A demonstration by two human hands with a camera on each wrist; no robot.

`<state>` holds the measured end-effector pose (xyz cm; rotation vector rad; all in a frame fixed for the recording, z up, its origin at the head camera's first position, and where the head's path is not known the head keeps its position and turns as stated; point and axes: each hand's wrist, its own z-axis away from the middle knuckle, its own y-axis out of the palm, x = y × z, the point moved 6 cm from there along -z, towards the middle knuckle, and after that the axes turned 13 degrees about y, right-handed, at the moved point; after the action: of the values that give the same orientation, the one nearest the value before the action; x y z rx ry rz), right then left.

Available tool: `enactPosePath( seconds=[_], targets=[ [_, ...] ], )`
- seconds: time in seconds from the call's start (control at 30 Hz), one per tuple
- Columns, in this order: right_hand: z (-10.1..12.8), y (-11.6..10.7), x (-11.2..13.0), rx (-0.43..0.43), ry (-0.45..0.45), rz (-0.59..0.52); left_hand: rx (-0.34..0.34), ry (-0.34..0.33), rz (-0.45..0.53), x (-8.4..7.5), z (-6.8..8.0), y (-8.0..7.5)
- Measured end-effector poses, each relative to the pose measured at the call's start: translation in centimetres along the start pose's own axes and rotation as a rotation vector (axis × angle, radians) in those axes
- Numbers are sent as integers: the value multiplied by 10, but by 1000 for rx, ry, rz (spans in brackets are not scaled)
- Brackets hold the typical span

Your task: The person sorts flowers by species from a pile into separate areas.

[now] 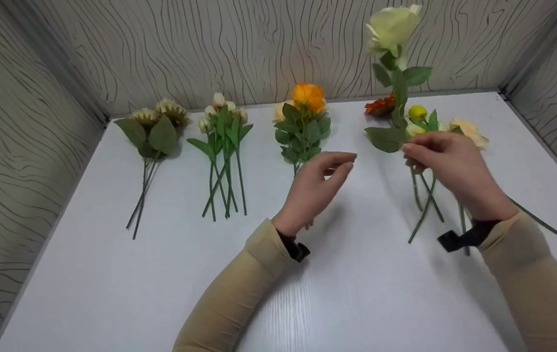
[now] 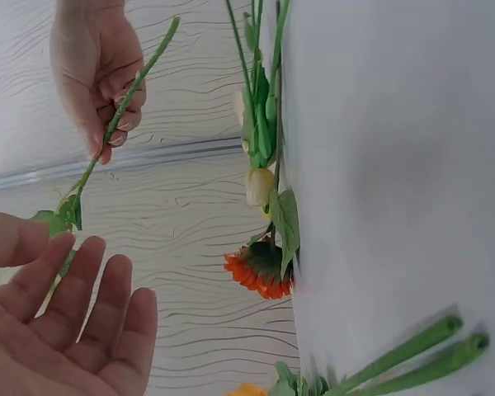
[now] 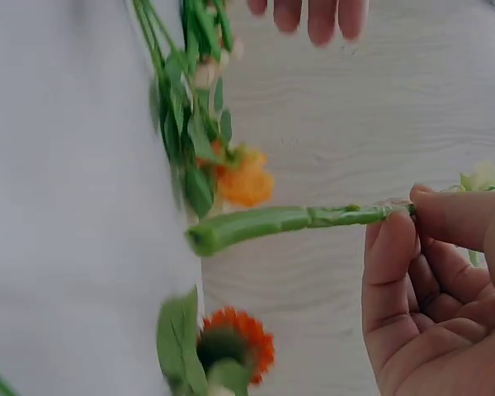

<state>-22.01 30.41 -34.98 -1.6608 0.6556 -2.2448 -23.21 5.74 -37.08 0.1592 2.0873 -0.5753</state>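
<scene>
A pale greenish-white rose [image 1: 394, 30] stands upright in front of the back wall, its stem pinched between the thumb and fingertips of my right hand [image 1: 449, 166]. In the right wrist view the green stem [image 3: 272, 224] juts out past those fingers, its cut end free. My left hand [image 1: 317, 186] holds nothing; its fingers are extended toward the right, spread and relaxed in the left wrist view. Behind that hand lies a bunch with an orange flower [image 1: 309, 98], partly covered by it. Beyond my right hand lie an orange-red daisy-like flower [image 1: 381, 105], a yellow tulip [image 1: 417, 112] and a peach-coloured flower [image 1: 471, 131].
Farther left on the white table [image 1: 112, 293] lie a bunch of pale tulips [image 1: 224, 132] and two brownish-cream flowers [image 1: 170, 112] with broad leaves. Wood-patterned panels [image 1: 210, 54] enclose the back and both sides. Loose stems [image 1: 422, 220] spread beneath my right hand.
</scene>
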Motion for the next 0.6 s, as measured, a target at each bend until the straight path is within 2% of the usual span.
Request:
enactPosePath(
  seconds=[0.1, 0.27, 0.4, 0.6],
  targets=[
    [2, 39, 10, 116, -60, -78, -74, -66, 72, 7, -1, -13],
    [7, 81, 15, 241, -128, -132, -122, -131, 129, 16, -1, -19],
    [7, 95, 17, 293, -134, -142, -145, -152, 160, 20, -1, -22],
    [10, 101, 15, 318, -126, -144, -143, -181, 227, 22, 1, -19]
  ],
)
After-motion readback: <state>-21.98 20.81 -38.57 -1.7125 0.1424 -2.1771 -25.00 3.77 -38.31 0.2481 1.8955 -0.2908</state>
